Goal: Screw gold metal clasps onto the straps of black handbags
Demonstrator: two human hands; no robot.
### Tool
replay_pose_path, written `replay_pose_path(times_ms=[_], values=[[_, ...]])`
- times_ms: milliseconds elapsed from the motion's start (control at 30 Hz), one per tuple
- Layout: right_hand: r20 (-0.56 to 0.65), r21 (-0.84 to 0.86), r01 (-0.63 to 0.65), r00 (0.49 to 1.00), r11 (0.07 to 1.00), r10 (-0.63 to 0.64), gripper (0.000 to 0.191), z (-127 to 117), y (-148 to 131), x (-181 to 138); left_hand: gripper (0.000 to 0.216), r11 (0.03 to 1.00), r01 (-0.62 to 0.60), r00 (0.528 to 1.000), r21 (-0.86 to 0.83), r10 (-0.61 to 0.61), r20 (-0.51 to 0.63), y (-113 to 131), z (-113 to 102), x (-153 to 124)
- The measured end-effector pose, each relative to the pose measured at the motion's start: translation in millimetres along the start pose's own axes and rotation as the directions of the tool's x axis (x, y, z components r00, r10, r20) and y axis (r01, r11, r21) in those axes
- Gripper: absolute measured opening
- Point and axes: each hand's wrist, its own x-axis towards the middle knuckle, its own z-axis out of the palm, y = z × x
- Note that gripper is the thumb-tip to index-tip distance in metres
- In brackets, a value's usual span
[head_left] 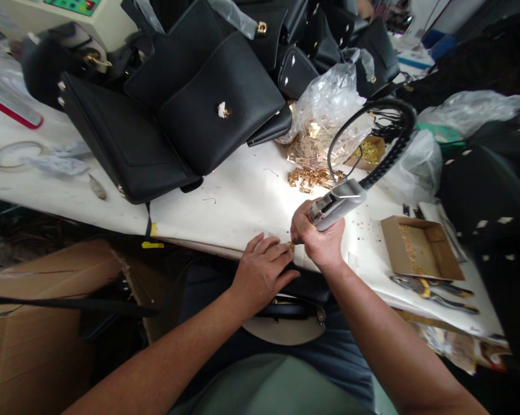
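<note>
Well, from where I stand, the right hand (324, 239), just right of centre in the frame, is wrapped around a grey handheld tool (341, 200). The left hand (262, 271) lies palm down beside it, fingers stretched out and thumb apart, the fingertips at a tiny gold fitting (292, 245); I can't tell whether they pinch it. Both hands are over a small bag (281, 333) on the person's lap, lower centre, its beige panel showing.

Up at the right of centre, a clear plastic bag (329, 95) bulges with flat gold pieces (314, 144), and more gold parts (307, 180) lie loose in front of it. Close to its right, a little box (364, 164) holds small yellowish bits (372, 150). Towards the right edge sits an open cardboard box (435, 245), tiny gold bits (410, 253) gathered along its left side, with pliers (436, 293) just below it. A large black bag (216, 98) lies open at upper left of centre.
</note>
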Motion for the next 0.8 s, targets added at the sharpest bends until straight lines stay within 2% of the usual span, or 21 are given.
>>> replay_pose_path(times_ms=[200, 367, 467, 567, 667, 800], values=[[0.025, 0.049, -0.063, 0.998, 0.997, 0.062, 0.038, -2.9, 4.0, 0.8, 0.038, 1.0, 0.005, 1.0, 0.008, -0.005, -0.014, 0.2, 0.2, -0.7], [0.004, 0.09, -0.054, 0.999, 0.994, 0.054, 0.044, -5.6, 8.5, -1.7, 0.04, 1.0, 0.005, 0.999, -0.001, -0.005, -0.05, 1.3, 1.0, -1.2], [0.003, 0.147, -0.103, 0.995, 0.984, 0.104, 0.046, -4.9, 9.9, -1.1, 0.039, 1.0, 0.019, 0.996, 0.003, -0.019, -0.083, 3.1, 1.7, -0.4], [-0.053, 0.235, -0.1, 0.992, 0.967, 0.116, 0.048, -8.3, 6.6, 3.9, 0.034, 1.0, 0.018, 0.995, 0.009, -0.017, -0.098, 4.4, 2.0, 0.4], [-0.153, 0.291, -0.018, 0.986, 0.956, 0.066, 0.049, -22.8, -6.6, 10.3, 0.03, 1.0, 0.017, 0.995, 0.001, -0.017, -0.097, 5.1, 1.0, 1.1], [-0.282, 0.296, 0.1, 0.959, 0.95, -0.013, 0.045, -65.7, -26.9, 14.5, 0.026, 1.0, 0.013, 0.993, -0.002, -0.013, -0.114, 6.3, -1.9, 2.4]])
